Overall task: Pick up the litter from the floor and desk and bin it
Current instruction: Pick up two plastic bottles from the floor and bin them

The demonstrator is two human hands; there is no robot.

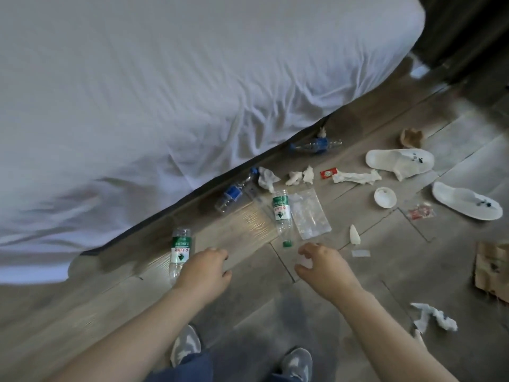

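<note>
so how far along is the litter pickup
Nothing looks binned yet; no bin in view. In hand: nothing, left hand and right hand reach down empty near two green-label bottles. Left on the floor: blue-label bottles, tissues, red wrapper, clear bag.

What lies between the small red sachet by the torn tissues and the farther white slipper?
A long crumpled white tissue on the floor, seen in the head view.

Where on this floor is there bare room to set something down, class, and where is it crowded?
Bare floor lies between the bed and the left hand, and between the left green bottle and the capped bottle. Crowded: around the tissues, bag and slippers.
</note>
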